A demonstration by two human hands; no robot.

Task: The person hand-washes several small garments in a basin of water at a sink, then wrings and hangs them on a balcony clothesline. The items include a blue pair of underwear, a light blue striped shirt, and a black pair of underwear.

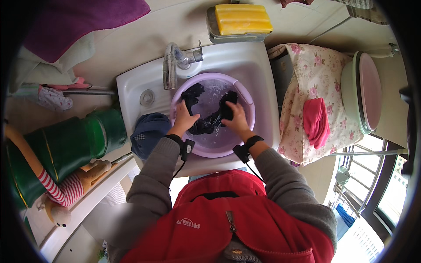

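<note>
A wet black cloth [205, 127] lies in a U shape in the soapy water of a lilac plastic basin [219, 154]. My left hand [185, 119] is at the basin's left side, with a stretch of the cloth between thumb and fingers. On the other side, my right hand [237, 118] has a bunched end of the same cloth between its spread thumb and fingers. Both grips look loose, and some fingertips are hidden by the cloth. The basin sits inside a white ceramic sink [263, 65], beneath a chrome faucet [171, 67].
A dark blue fabric item [150, 134] rests on the sink's left edge. Above, a yellow soap bar [243, 19] lies on a grey holder [236, 38]. To the right, a floral cover [315, 74] bears a pink cloth [316, 123]; green cylinders [62, 144] flank the left.
</note>
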